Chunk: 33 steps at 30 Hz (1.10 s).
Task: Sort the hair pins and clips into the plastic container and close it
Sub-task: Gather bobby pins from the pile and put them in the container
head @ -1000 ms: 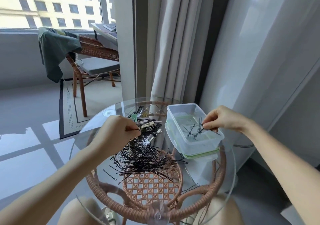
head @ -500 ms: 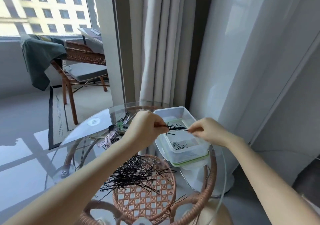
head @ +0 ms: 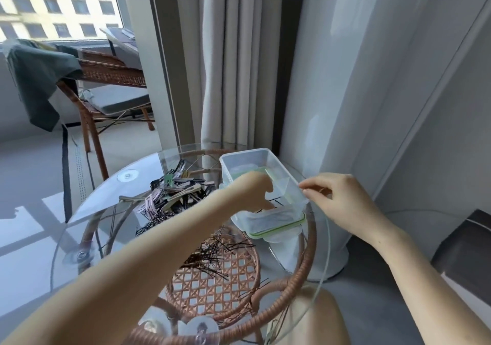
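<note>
The clear plastic container [head: 265,156] stands open on its green-rimmed lid [head: 279,232] at the right of the glass table [head: 87,206]. My left hand [head: 252,193] reaches down inside it with its fingers bunched, and a few black hair pins [head: 275,200] stick out at its fingertips. My right hand [head: 340,203] pinches the container's right rim between thumb and forefinger. A loose heap of black hair pins [head: 210,254] lies on the glass in front of the container. A pile of clips [head: 175,190] lies to the left of it.
The round glass top rests on a wicker frame [head: 212,289] with suction cups. Curtains [head: 228,65] and a white wall close in behind and to the right. A wicker chair [head: 106,73] with a dark garment stands at the far left.
My left hand carried a bunch of pins from the pile over the container and has dropped down into it. My right hand let go of the pins and moved to the container's right rim.
</note>
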Tool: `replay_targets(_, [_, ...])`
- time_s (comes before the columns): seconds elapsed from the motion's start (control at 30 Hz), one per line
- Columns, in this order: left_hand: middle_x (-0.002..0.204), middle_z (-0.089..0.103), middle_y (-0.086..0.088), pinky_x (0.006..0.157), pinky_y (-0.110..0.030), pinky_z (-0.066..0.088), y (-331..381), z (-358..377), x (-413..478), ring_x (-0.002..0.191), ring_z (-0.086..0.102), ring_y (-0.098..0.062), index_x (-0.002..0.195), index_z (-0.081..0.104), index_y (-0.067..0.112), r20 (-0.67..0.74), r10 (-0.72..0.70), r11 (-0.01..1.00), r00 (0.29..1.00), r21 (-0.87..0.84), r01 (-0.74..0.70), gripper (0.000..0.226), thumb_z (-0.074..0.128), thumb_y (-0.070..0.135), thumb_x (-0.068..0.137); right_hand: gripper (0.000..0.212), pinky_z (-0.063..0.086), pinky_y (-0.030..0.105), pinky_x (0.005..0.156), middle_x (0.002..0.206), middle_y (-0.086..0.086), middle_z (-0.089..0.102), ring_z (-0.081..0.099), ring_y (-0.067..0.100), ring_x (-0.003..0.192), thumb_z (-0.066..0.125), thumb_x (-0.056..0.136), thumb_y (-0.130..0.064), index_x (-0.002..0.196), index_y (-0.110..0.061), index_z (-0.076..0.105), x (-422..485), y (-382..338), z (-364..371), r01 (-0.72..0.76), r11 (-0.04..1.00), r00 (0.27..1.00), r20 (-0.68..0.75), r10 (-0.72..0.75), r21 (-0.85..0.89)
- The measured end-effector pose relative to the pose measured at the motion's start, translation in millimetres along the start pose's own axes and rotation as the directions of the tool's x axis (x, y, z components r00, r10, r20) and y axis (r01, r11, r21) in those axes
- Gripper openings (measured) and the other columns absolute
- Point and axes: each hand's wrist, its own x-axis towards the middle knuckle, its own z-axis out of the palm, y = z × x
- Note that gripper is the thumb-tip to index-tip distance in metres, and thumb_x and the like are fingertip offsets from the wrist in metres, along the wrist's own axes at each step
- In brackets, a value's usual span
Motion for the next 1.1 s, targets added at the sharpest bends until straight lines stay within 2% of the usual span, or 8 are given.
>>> replay_targets(0.1, [0.12,0.065,-0.002,0.09,-0.03,0.049,-16,-16,-32,0.101,0.062,-0.018,0.117,0.062,0.018,-0.103,-0.002,0.985,0.995,-0.172,-0.016,0.037,0.063,0.032,0.083,0.013,0.041,0.007,0.067,0.082,-0.012,0.067,0.06,0.002,0.077,0.072,0.078,-0.02,0.091,-0.022,0.072,-22,-19,2,0.077,0.997,0.987,0.138,-0.079,0.017])
replay_targets(0.2, [0.112,0.066,0.002,0.086,-0.029,0.051,-41,-18,-77,0.092,0.061,-0.013,0.112,0.065,0.021,-0.216,-0.087,0.987,0.972,-0.153,0.055,0.029,0.058,0.033,0.087,0.028,0.039,0.012,0.066,0.085,-0.015,0.056,0.052,0.001,0.075,0.073,0.075,-0.033,0.1,-0.026,0.064,-46,-32,22,0.136,0.988,0.886,0.456,-0.088,-0.072])
replay_targets(0.3, [0.119,0.058,-0.001,0.089,-0.03,0.051,-73,0,-126,0.096,0.058,-0.016,0.116,0.062,0.024,-0.228,-0.272,0.96,0.935,-0.134,0.247,0.033,0.053,0.038,0.088,0.059,0.041,0.019,0.082,0.112,-0.012,0.053,0.052,0.006,0.098,0.071,0.073,-0.045,0.123,-0.026,0.046,-61,-33,51,0.14,0.976,0.796,0.605,-0.012,-0.164])
replay_targets(0.47, [0.129,0.047,-0.01,0.094,-0.033,0.043,-112,40,-184,0.113,0.05,-0.022,0.137,0.038,0.026,-0.067,-0.56,0.828,0.826,-0.071,0.556,0.063,0.048,0.056,0.083,0.1,0.038,0.035,0.102,0.143,0.002,0.04,0.042,0.022,0.129,0.06,0.071,-0.065,0.147,-0.022,0.01,-55,-34,92,0.044,0.958,0.821,0.557,0.126,-0.282])
replay_targets(0.83, [0.125,0.049,-0.009,0.098,-0.036,0.04,-127,69,-194,0.117,0.044,-0.024,0.139,0.036,0.026,-0.137,-0.518,0.854,0.844,-0.147,0.5,0.064,0.048,0.056,0.084,0.098,0.038,0.037,0.104,0.146,0.001,0.041,0.038,0.022,0.133,0.061,0.069,-0.067,0.145,-0.02,0.022,-36,-56,111,0.004,0.932,0.8,0.56,0.215,-0.364])
replay_targets(0.9, [0.126,0.049,-0.009,0.099,-0.035,0.039,-127,70,-192,0.118,0.044,-0.024,0.139,0.036,0.024,-0.148,-0.506,0.859,0.849,-0.178,0.481,0.063,0.048,0.053,0.085,0.093,0.043,0.028,0.091,0.126,-0.011,0.053,0.047,0.017,0.124,0.067,0.069,-0.059,0.144,-0.023,0.027,-35,-60,116,-0.036,0.956,0.814,0.547,0.197,-0.291])
replay_targets(1.0, [0.124,0.051,-0.008,0.096,-0.033,0.04,-127,73,-191,0.115,0.047,-0.023,0.137,0.04,0.022,-0.183,-0.482,0.869,0.857,-0.228,0.439,0.058,0.052,0.045,0.086,0.071,0.033,0.017,0.058,0.072,-0.018,0.043,0.048,0.004,0.072,0.073,0.071,-0.043,0.134,-0.026,0.045,-36,-72,131,-0.098,0.985,0.87,0.469,0.154,-0.142])
replay_targets(1.1, [0.121,0.051,-0.007,0.093,-0.033,0.044,-127,75,-188,0.108,0.051,-0.023,0.135,0.044,0.02,-0.202,-0.434,0.886,0.878,-0.268,0.377,0.053,0.056,0.038,0.086,0.045,0.044,0.025,0.069,0.075,-0.009,0.056,0.052,0.01,0.071,0.074,0.074,-0.032,0.116,-0.023,0.063,-37,-85,149,-0.091,0.996,0.918,0.384,0.094,-0.028])
